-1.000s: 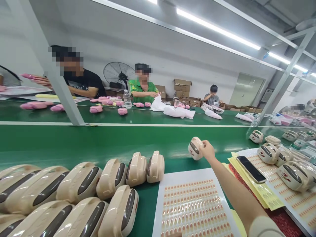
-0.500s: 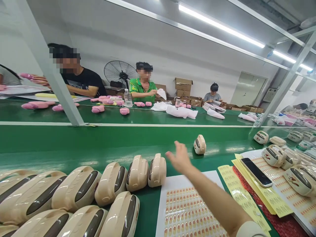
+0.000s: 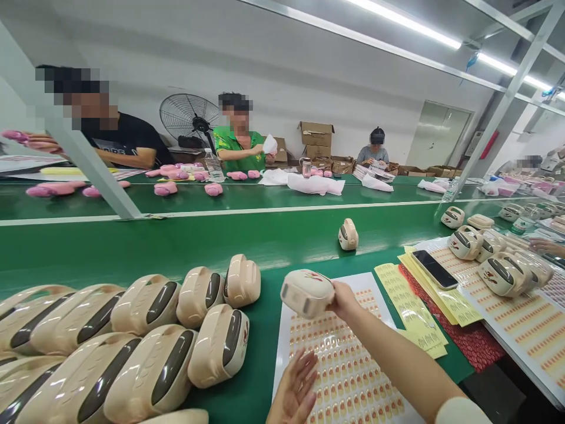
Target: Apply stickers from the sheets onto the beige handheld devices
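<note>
While the right hand (image 3: 345, 300) pinches a beige housing (image 3: 308, 294) by its end over the sticker sheet (image 3: 339, 359), forearm angled in from lower right, its fingers are partly hidden. Print on the yellow labels (image 3: 408, 303) is too small to read; the housing's red mark shows no legible brand. Left hand (image 3: 295, 383), fingers loosely spread, palm showing, is cut off at the bottom edge.

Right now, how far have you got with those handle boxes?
Perhaps one done: the lone handled case beyond the sticker sheet. In progress: the tilted case in the right hand; the left hand is empty. Probably left: the rows of cases at left.
</note>
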{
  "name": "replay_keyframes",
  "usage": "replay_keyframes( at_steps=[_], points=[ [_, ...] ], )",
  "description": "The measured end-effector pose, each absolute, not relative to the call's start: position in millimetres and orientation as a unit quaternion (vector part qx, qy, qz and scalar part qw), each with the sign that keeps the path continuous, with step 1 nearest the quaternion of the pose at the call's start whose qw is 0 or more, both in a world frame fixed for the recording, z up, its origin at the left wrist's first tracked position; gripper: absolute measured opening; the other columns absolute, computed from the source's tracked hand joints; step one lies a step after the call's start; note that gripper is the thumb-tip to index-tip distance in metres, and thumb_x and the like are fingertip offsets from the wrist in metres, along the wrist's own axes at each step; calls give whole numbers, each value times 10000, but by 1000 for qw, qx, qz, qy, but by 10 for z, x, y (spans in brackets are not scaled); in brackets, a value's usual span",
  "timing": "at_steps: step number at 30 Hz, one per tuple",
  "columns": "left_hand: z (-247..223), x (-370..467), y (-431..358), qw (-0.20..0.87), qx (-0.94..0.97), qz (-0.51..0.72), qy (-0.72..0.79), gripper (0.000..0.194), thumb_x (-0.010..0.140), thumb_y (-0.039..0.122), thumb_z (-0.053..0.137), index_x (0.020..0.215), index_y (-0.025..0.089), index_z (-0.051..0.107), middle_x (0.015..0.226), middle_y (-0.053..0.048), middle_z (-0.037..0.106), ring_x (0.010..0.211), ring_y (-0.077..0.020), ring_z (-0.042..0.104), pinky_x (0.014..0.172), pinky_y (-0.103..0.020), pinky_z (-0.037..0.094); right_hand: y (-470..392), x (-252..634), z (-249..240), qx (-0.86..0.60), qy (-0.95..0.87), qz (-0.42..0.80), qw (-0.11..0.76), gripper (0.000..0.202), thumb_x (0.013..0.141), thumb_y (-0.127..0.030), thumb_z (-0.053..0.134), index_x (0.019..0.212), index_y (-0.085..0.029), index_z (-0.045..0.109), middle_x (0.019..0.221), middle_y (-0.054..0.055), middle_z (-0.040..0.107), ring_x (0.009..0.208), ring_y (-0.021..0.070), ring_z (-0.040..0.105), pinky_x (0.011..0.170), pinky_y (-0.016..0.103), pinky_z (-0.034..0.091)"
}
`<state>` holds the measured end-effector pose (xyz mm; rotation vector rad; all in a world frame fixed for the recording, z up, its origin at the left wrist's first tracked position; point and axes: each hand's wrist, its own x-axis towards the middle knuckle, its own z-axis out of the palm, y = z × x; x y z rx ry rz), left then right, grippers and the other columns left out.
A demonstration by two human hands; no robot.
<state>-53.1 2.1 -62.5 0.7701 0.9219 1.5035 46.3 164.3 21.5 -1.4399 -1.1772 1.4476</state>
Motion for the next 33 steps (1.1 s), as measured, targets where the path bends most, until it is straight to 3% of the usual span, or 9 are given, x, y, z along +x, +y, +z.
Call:
replay_keyframes(
  at_steps=[5,9,12,17,20,24,26,29,33],
  points=[
    [-509,-436,27,648,254,666,269,647,593,439,735,1189,326,513,1139,-51,642,1173,-302,472,1002,-432,336,840,776,69,-528,-419,615,408,285,778,-367,459,675,-145,605,537,3,556,478,130,515,436,237,418],
    [-520,-354,-65,729,159,631,214,545,613,507,683,1107,293,599,965,-29,723,1139,-332,499,949,-472,402,367,1083,60,-513,-462,613,383,344,782,-466,483,924,-197,643,684,13,587,532,143,544,407,230,414],
    [-503,-385,-88,751,72,630,183,518,688,567,575,1135,306,582,920,-18,736,1071,-315,560,913,-464,438,116,1440,2,-523,-586,514,345,356,826,-412,456,1097,-224,590,811,40,575,622,148,563,479,248,464],
    [-383,-472,-37,732,9,672,110,435,809,540,434,1210,380,490,995,14,716,924,-239,650,835,-407,502,-287,1905,-317,-511,-756,300,280,354,744,-173,586,1092,-236,611,893,72,583,832,210,557,739,355,495],
    [-365,-480,-31,721,34,688,74,391,827,501,438,1190,373,511,970,-2,723,899,-254,658,761,-419,537,-455,1942,-519,-483,-802,213,278,415,788,-113,523,1177,-254,556,913,84,604,848,226,543,734,376,503],
    [-437,-484,-39,726,55,683,67,411,819,490,465,1196,334,513,1076,-42,684,982,-293,620,778,-451,529,-541,1883,-680,-461,-831,123,287,452,849,-102,435,1258,-288,472,852,75,631,780,228,539,688,378,509],
    [-470,-489,-38,724,58,685,59,432,822,486,461,1220,321,489,1121,-52,661,1025,-301,594,794,-452,522,-556,1865,-719,-466,-833,91,285,409,856,-110,426,1205,-301,517,791,65,629,724,224,540,646,374,499],
    [-481,-503,-29,729,65,681,25,425,832,481,446,1230,335,473,1127,-44,659,1051,-288,579,819,-446,510,-559,1852,-723,-489,-820,68,289,255,851,-140,440,952,-268,636,656,48,572,629,208,516,563,346,463],
    [-461,-539,-8,744,68,665,-3,388,837,488,431,1201,369,495,1096,-15,676,1036,-267,593,839,-444,496,-509,1832,-584,-527,-771,186,306,129,789,-165,528,705,-233,599,689,39,563,688,200,520,602,321,438]
  ],
)
